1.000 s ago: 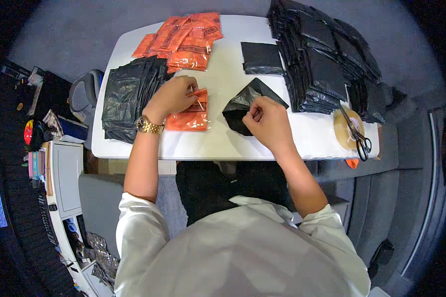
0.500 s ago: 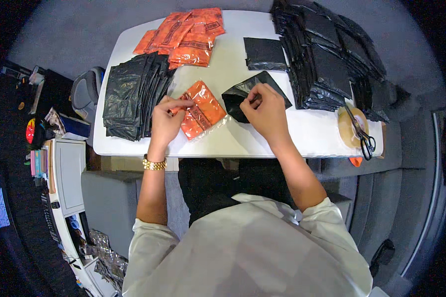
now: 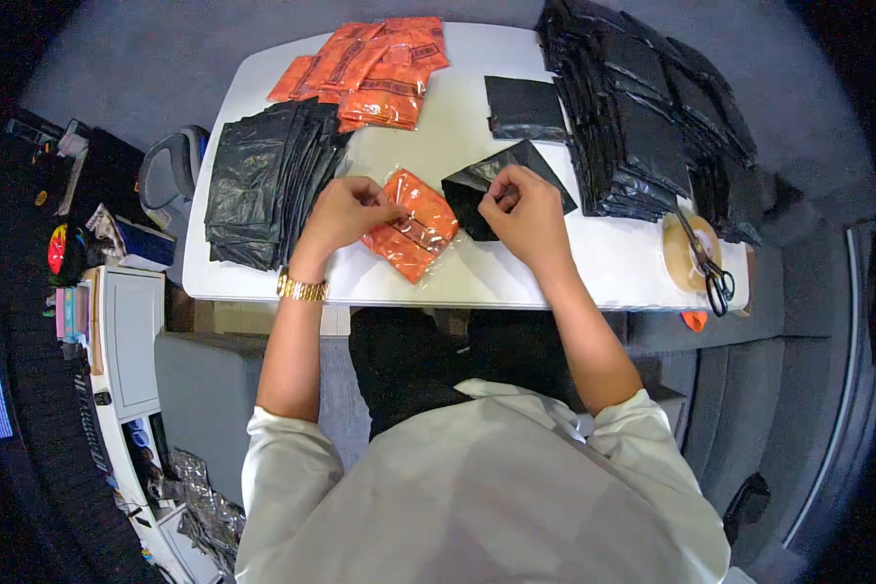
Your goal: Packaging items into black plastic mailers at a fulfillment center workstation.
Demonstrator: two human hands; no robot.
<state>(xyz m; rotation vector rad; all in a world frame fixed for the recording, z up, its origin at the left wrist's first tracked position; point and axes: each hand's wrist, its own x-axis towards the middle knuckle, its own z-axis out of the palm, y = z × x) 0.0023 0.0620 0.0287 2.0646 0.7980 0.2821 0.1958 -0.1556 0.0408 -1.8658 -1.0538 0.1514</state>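
Note:
A flat orange packet in clear plastic (image 3: 414, 255) lies tilted on the white table in front of me. My left hand (image 3: 346, 216), with a gold watch at the wrist, pinches this packet near its middle with thumb and fingertips. To its right, a black plastic bag (image 3: 469, 209) lies at an angle, its near side drawn apart into a dark mouth. My right hand (image 3: 528, 216) is closed in a pinch at the bag's edge; the fingers cover the exact spot they grip. Between packet and bag is a narrow gap.
Black bags (image 3: 263, 190) lie fanned at the left, with more orange packets (image 3: 384, 73) behind them. Tall stacks of black bags (image 3: 642, 136) fill the far right, a single folded black bag (image 3: 524, 107) beside them. Scissors (image 3: 715, 277) rest on a tape roll (image 3: 679, 255) near the right edge.
The orange packet has shifted slightly right, closer to the black bag. My left hand has gone from extended fingers over it to a pinch. The right hand has barely moved.

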